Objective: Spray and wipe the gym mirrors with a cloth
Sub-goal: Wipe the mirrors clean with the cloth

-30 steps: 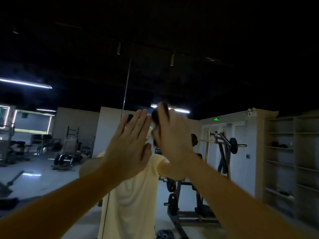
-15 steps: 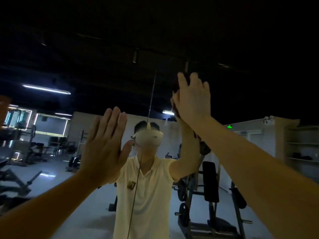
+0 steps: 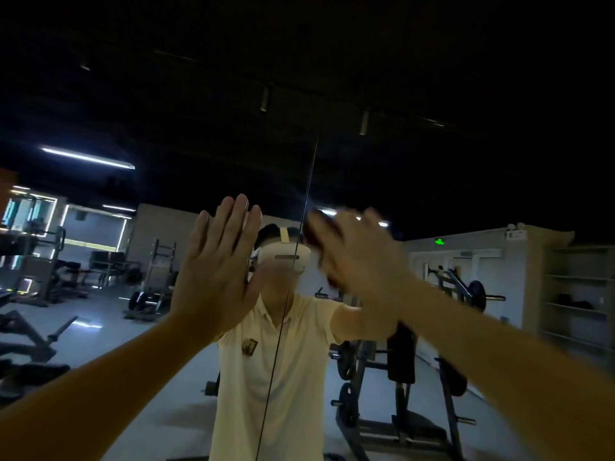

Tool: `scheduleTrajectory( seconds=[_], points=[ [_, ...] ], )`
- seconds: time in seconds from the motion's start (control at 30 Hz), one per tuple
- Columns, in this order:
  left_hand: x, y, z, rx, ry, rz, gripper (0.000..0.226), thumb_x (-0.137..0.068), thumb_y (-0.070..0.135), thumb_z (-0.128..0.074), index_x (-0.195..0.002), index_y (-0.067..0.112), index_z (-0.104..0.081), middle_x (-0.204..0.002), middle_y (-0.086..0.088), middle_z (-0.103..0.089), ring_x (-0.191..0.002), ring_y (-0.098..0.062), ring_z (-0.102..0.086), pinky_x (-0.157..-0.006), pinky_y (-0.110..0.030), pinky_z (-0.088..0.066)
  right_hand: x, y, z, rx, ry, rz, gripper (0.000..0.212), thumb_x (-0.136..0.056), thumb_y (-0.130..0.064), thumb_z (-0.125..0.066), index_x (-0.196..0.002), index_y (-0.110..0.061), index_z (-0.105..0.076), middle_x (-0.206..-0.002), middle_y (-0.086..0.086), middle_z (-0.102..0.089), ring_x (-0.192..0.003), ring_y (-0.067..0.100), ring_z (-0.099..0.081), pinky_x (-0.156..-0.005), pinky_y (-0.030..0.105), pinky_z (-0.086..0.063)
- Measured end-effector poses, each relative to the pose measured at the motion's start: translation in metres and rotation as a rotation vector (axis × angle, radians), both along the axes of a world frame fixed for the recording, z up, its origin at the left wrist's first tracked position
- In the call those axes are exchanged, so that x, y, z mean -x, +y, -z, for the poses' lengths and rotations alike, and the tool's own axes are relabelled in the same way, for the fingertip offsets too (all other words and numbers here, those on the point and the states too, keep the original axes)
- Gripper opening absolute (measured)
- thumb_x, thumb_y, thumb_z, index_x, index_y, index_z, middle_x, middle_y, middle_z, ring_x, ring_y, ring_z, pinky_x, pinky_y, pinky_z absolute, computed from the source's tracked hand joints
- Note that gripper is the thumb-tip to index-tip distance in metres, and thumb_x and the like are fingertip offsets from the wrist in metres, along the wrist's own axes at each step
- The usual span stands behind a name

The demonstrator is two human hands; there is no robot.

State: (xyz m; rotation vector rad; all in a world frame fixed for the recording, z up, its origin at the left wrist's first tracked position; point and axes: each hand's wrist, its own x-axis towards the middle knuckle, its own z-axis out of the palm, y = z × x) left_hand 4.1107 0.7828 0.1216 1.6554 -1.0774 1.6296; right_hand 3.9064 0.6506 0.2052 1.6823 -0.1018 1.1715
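Cloth, dark, judged soft and light, pressed on mirror beside its seam under right grip, fingers outstretched though blurred, best bunched under palm; left grip flat, empty, alongside.

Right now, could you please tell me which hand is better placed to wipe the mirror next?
Right. The right hand presses a dark cloth against the large wall mirror, beside its vertical panel seam. The left hand is flat, fingers straight, holding nothing.

Gym (weight machine, barbell plate)
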Motion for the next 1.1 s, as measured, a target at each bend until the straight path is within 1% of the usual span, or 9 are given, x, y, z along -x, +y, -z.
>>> scheduleTrajectory(
  seconds=[0.13,0.27,0.53,0.63,0.73,0.8,0.87,0.97,1.1],
  points=[
    [-0.002,0.000,0.000,0.004,-0.018,0.005,0.075,-0.109,0.054,-0.024,-0.167,0.007,-0.013,-0.175,-0.017,-0.006,-0.162,-0.031,-0.003,-0.129,-0.057,-0.014,-0.026,0.016,-0.094,-0.242,-0.289,0.043,0.062,-0.100,-0.032,-0.058,-0.156,-0.013,-0.037,-0.144,0.023,-0.045,-0.128,0.037,-0.048,-0.109,0.049,-0.038],
    [-0.002,0.001,0.000,-0.002,-0.013,0.021,0.074,-0.109,0.053,-0.024,-0.167,0.007,-0.013,-0.175,-0.017,-0.006,-0.162,-0.031,-0.004,-0.129,-0.058,-0.015,-0.041,0.020,-0.072,-0.286,-0.363,-0.004,0.062,-0.096,-0.029,-0.062,-0.153,-0.014,-0.041,-0.142,0.019,-0.047,-0.129,0.037,-0.047,-0.108,0.049,-0.039],
    [0.001,0.002,-0.001,-0.019,0.004,-0.003,0.076,-0.109,0.055,-0.022,-0.167,0.007,-0.012,-0.175,-0.017,-0.004,-0.163,-0.030,-0.002,-0.128,-0.058,-0.016,-0.002,0.013,0.133,-0.004,0.248,-0.109,0.045,-0.101,-0.025,-0.049,-0.143,-0.008,-0.051,-0.107,0.008,-0.062,-0.091,0.025,-0.057,-0.086,0.040,-0.049],
    [0.002,0.003,-0.002,-0.018,-0.003,-0.007,0.076,-0.109,0.055,-0.019,-0.166,0.006,-0.013,-0.175,-0.018,-0.005,-0.162,-0.031,-0.003,-0.128,-0.059,-0.016,0.014,0.003,0.100,0.149,0.449,0.028,0.049,-0.101,-0.020,-0.045,-0.148,-0.008,-0.043,-0.105,0.006,-0.060,-0.093,0.024,-0.055,-0.092,0.041,-0.047],
    [0.002,0.003,-0.002,-0.004,-0.017,-0.006,0.077,-0.109,0.058,-0.015,-0.166,0.005,-0.017,-0.174,-0.019,-0.010,-0.162,-0.032,-0.007,-0.129,-0.058,-0.015,0.011,0.002,0.015,-0.073,0.145,0.026,0.042,-0.096,-0.031,-0.065,-0.135,-0.019,-0.054,-0.108,0.009,-0.063,-0.097,0.027,-0.059,-0.089,0.048,-0.052],
    [0.001,0.003,-0.002,0.001,-0.021,-0.012,0.079,-0.109,0.059,-0.012,-0.165,0.005,-0.019,-0.173,-0.020,-0.012,-0.162,-0.033,-0.008,-0.129,-0.058,-0.014,0.009,-0.003,-0.042,-0.218,-0.247,-0.015,0.043,-0.101,-0.030,-0.058,-0.142,-0.016,-0.053,-0.120,0.017,-0.059,-0.108,0.033,-0.055,-0.092,0.047,-0.047],
    [0.002,0.003,-0.001,-0.005,-0.029,-0.012,0.079,-0.109,0.059,-0.011,-0.165,0.004,-0.019,-0.173,-0.020,-0.012,-0.162,-0.033,-0.008,-0.129,-0.058,-0.014,0.005,-0.004,-0.060,-0.309,-0.439,-0.050,0.048,-0.105,-0.034,-0.040,-0.148,-0.012,-0.048,-0.130,0.022,-0.054,-0.115,0.036,-0.053,-0.097,0.046,-0.042],
    [0.003,0.003,-0.001,0.004,-0.025,0.000,0.077,-0.109,0.057,-0.013,-0.166,0.005,-0.017,-0.174,-0.019,-0.011,-0.162,-0.033,-0.007,-0.128,-0.058,-0.015,-0.016,0.003,-0.018,-0.395,-0.485,-0.108,0.052,-0.106,-0.037,-0.037,-0.150,-0.009,-0.044,-0.133,0.022,-0.051,-0.118,0.034,-0.049,-0.100,0.046,-0.041],
    [0.008,0.005,0.000,-0.025,0.004,-0.022,0.079,-0.108,0.059,-0.007,-0.167,0.006,-0.010,-0.175,-0.018,-0.003,-0.162,-0.031,-0.001,-0.129,-0.058,-0.011,-0.021,0.016,0.120,-0.396,-0.243,-0.174,0.060,-0.095,-0.034,-0.052,-0.148,-0.007,-0.044,-0.127,0.017,-0.050,-0.112,0.031,-0.046,-0.100,0.045,-0.036]
  ],
)
